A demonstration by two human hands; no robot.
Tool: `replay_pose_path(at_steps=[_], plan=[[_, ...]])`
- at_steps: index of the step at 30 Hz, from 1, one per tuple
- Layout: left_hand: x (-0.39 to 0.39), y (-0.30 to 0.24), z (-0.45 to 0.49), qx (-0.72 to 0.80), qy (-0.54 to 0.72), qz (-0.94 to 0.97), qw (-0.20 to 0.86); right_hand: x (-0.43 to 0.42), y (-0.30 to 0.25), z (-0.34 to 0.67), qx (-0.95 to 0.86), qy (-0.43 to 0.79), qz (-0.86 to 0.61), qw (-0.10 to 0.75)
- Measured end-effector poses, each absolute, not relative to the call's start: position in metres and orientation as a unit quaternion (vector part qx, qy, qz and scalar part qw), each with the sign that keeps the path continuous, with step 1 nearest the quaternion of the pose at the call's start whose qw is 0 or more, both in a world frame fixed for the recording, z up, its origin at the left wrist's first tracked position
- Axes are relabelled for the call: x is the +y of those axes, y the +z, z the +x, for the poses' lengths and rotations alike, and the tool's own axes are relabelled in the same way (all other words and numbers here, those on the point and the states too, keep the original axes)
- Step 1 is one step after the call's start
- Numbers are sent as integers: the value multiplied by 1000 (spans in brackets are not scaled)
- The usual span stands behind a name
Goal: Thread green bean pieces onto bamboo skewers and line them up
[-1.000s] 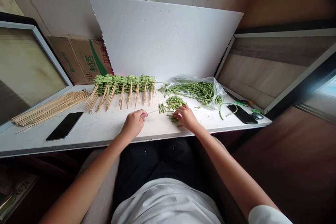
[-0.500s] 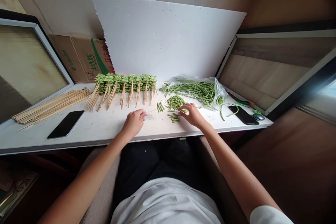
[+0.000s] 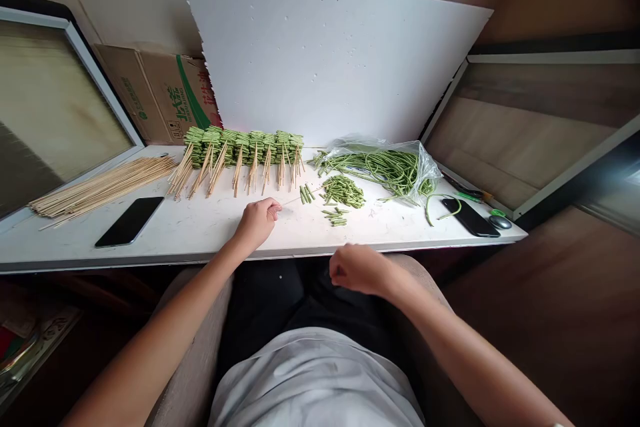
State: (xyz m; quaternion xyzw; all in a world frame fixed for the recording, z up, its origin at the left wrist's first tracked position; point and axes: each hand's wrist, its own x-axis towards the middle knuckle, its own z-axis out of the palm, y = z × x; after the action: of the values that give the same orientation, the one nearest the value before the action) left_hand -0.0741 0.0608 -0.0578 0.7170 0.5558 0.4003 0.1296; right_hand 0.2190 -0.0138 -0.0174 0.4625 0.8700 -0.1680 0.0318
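My left hand rests on the white table, shut on a thin bamboo skewer whose far end carries several short green bean pieces. My right hand is off the table, curled above my lap, with nothing showing between its fingers. Beyond it lie a heap of cut long beans and a few loose pieces. Whole long beans fill a clear plastic bag at the back.
Loaded bean skewers stand in a row along the white table, with a bundle of bare skewers to their left. Phones lie at both sides. A white foam board stands behind, beside a cardboard box.
My right hand has left the bean pile and drawn back past the table edge toward my lap. My left hand and its skewer stay nearly in place. The view has tilted slightly.
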Motion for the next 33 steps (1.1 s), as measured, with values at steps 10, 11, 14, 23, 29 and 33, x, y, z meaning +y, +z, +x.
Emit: replay_pose_path(at_steps=[10,11,14,23,29,33], plan=[[61,-55,-74,546,412,718,129,-7,-108,226,819,-39,540,190],[61,-55,-74,545,413,719,129,-7,-109,226,820,-40,537,194],[61,-54,-75,540,414,722,127,-8,-112,227,823,-43,532,194],[62,-56,-75,530,411,727,145,4,-122,238,809,-90,557,168],[62,-57,-76,528,410,729,151,3,-113,244,824,-119,535,145],[63,-55,-78,529,412,727,146,-12,-89,236,831,-111,530,128]])
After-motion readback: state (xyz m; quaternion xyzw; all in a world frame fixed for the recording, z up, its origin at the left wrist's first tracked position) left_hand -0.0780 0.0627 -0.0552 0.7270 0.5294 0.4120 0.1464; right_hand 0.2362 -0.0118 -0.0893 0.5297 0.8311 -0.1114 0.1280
